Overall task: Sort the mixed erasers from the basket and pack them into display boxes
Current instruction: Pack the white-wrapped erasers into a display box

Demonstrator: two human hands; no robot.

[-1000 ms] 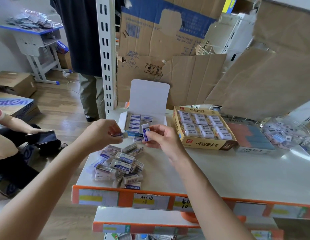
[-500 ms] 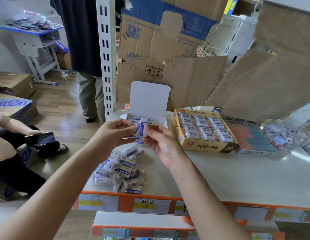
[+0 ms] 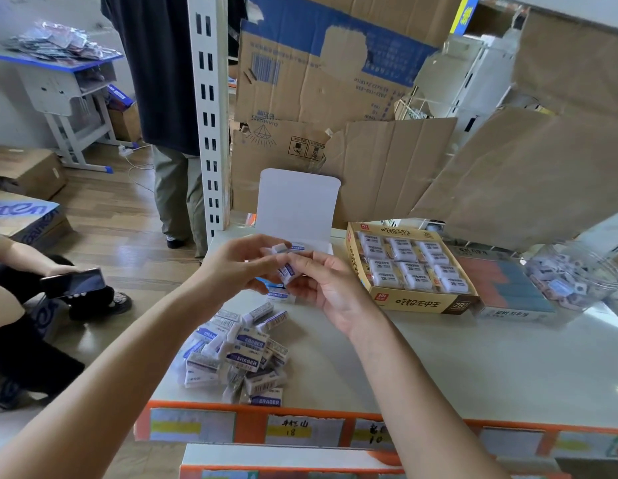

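Nearest, on the shelf front, lies the pile of loose blue-labelled erasers, dumped within easy reach so either hand can draw from it. Just above and beyond the pile the two hands meet. The right hand pinches an eraser between thumb and fingertips, label turned up, probably to check its kind and square it for packing. The left hand pinches a second eraser at its fingertips, close over the white box. That box stands just behind the hands with its lid propped upright, which leaves the tray open for loading; the hands hide most of its contents. To the right sits the yellow box, its rows already full, and farther right a clear tub of mixed erasers awaits sorting.
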